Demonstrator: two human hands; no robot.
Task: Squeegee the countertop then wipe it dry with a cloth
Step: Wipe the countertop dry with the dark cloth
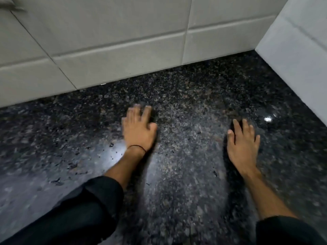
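Observation:
A dark speckled granite countertop (185, 106) fills the lower part of the head view and shines with reflected light. My left hand (139, 128) lies palm down on it near the middle, fingers spread and blurred, holding nothing; a thin black band circles its wrist. My right hand (243, 144) also rests flat on the stone farther right, fingers apart and empty. Both forearms come in from the bottom edge in dark rolled sleeves. No squeegee or cloth shows in this view.
A wall of pale grey tiles (115, 50) runs along the back of the counter. A white tiled side wall (297, 59) closes the right end, forming a corner. Small dark specks (57, 182) lie on the counter at the left, and a bright glint (268, 119) sits near the right wall.

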